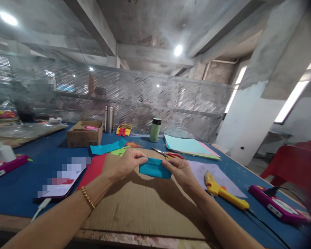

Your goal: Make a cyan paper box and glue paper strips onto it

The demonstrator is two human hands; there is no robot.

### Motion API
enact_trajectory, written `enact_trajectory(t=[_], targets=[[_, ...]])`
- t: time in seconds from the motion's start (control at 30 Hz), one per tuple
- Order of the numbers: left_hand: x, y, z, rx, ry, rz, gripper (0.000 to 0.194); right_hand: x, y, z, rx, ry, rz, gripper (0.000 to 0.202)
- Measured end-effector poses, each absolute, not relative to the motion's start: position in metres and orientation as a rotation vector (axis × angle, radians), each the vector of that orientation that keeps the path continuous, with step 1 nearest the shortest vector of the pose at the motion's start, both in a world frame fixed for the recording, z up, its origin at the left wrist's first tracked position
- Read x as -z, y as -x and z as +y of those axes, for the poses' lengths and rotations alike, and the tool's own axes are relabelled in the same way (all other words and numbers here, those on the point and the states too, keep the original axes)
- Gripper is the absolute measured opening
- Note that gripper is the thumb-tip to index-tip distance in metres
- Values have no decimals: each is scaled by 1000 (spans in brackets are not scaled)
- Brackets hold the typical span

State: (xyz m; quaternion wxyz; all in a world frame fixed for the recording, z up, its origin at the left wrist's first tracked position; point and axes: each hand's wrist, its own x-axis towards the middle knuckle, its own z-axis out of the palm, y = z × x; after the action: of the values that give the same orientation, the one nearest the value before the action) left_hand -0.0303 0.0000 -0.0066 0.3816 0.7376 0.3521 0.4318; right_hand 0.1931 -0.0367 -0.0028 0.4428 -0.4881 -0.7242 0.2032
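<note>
A folded piece of blue paper [155, 170] is held up between my two hands, above a sheet of brown cardboard [134, 207]. My left hand [131, 162] pinches its upper left corner between thumb and fingers. At the right end, my right hand [180, 167] grips the paper the same way, the thumb lying along its top edge. A crease runs across the upper part of the paper. Just behind the right hand lie scissors [175, 155] with red handles. Beyond the left hand are a larger blue paper piece [107, 148] and green paper scraps [119, 151].
A yellow glue gun [226, 196] lies to the right on pale purple paper [197, 169], near a purple power strip [277, 205]. At left sits a phone [63, 181] on a cable. Behind stand a cardboard box [84, 136], a steel flask [109, 119], a green bottle [155, 130] and stacked coloured paper [189, 145].
</note>
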Motion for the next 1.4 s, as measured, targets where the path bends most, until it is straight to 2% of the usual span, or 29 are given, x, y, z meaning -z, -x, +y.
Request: enact_trajectory(t=[0.33,0.67,0.83,0.9,1.17,1.4], targets=[[-14,30,-24,-1081,-1952,983,18,2,-190,-40,-523,1193,-1831,45],[18,18,-5,-983,-1942,800,24,-17,-177,-61,-378,1288,-2070,45],[23,15,-7,-959,-1935,799,26,-1,-183,-49,-364,1234,-2155,44],[25,15,-5,-916,-1955,756,28,8,-187,-39,-358,1171,-2188,51],[22,15,0,-958,-2118,820,22,13,-190,-30,-181,1131,-2181,54],[20,16,0,-974,-2096,811,20,-3,-188,-39,-430,1214,-2170,57]])
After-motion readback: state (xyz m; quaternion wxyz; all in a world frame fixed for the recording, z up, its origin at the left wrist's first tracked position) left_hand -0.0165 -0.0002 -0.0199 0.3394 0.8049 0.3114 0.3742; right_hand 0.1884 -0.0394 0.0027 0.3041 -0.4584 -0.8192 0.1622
